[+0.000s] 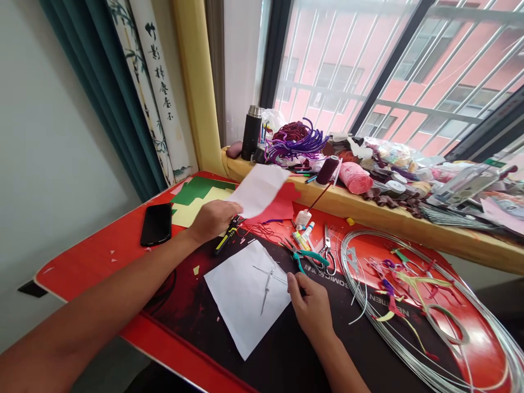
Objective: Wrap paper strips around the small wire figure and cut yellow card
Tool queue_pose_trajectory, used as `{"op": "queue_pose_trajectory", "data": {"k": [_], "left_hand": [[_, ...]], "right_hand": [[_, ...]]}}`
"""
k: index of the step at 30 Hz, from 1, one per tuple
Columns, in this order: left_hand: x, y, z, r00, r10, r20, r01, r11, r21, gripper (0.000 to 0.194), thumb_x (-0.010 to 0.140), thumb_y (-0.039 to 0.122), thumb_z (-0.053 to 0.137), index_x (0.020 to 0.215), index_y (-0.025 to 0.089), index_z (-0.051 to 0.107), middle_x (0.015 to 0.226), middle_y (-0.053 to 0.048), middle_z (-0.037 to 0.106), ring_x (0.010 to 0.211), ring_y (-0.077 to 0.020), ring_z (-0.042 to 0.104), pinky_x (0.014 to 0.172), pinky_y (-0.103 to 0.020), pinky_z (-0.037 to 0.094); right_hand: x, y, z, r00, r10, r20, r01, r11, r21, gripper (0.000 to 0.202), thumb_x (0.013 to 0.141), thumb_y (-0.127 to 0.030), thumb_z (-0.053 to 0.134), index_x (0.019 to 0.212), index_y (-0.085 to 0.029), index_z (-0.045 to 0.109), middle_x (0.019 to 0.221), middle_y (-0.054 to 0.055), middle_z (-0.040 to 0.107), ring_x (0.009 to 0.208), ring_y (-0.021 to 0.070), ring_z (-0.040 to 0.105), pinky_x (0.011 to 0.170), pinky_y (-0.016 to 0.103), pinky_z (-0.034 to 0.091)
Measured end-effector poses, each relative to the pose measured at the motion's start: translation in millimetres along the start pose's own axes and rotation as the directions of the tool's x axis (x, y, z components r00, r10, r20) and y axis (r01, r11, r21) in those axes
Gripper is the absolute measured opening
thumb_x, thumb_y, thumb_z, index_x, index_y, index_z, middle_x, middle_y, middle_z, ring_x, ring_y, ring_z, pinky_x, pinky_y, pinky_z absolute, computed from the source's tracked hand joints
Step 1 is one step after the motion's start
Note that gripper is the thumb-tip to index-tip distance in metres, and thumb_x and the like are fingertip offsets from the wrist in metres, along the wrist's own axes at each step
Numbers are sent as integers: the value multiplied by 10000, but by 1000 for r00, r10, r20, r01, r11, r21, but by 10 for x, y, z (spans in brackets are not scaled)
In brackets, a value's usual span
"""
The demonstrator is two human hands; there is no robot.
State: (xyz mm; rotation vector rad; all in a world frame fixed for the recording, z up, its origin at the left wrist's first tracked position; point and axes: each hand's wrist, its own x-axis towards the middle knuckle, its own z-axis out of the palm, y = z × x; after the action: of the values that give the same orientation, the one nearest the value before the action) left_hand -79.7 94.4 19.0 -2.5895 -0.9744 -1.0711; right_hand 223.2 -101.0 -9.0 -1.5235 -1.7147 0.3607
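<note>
My left hand (pixel 216 218) is closed, its fingertips gripping the near edge of a pale sheet of paper (pixel 260 190) raised above the table's back part. Under my right hand's fingertips lies the right corner of a white square of paper (pixel 237 295). Over that square is a thin wire frame (pixel 268 281) shaped like a cross, with a white-wrapped middle. One of its arms runs to the pinched fingers of my right hand (pixel 309 300); the exact grip is partly hidden. Yellow-and-black pliers (pixel 225 237) lie just below my left hand.
Teal-handled pliers (pixel 309 259), scissors (pixel 326 248) and a glue bottle (pixel 303 219) lie beyond my right hand. A large wire coil (pixel 352 273) surrounds coloured wire pieces at right. A phone (pixel 156 224) lies left, near green paper (pixel 196 191). The windowsill (pixel 393 226) is crowded with craft supplies.
</note>
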Motion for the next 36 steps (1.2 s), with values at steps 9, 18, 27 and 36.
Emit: {"op": "queue_pose_trajectory", "data": {"k": [9,18,27,36], "left_hand": [[240,-325,448,927,-91,365,63,994,88,294,896,67,596,995,215,830,1198,-66,837,1291,-245,709,1176,-420,475],[-1,-940,24,689,-674,267,532,720,445,525,915,177,531,1415,157,690,1431,-204,706,1370,-380,595,1111,-534,463],[-205,-1308,-78,487,-807,335,626,590,510,624,916,511,683,1438,170,687,1477,-226,666,1361,-448,597,1076,-528,500],[-122,-1377,-41,418,-809,413,671,582,460,400,1020,385,716,1345,155,675,1355,-136,689,1180,-297,692,995,-504,599]], "right_hand": [[-14,45,31,1000,9,20,-9,1000,-9,528,1078,-497,496,629,-222,516,559,-51,383,502,132,388,517,281,290],[-20,8,22,999,17,45,-17,1000,-14,519,1076,-491,497,631,-223,502,562,-49,395,509,129,385,519,276,293],[-19,-18,45,996,22,86,-21,1000,-11,513,1083,-481,492,641,-221,506,566,-46,432,513,128,410,528,282,293],[-6,-12,41,992,64,111,-63,998,-10,500,1082,-464,497,656,-212,573,573,-39,486,531,129,440,552,280,310]]}}
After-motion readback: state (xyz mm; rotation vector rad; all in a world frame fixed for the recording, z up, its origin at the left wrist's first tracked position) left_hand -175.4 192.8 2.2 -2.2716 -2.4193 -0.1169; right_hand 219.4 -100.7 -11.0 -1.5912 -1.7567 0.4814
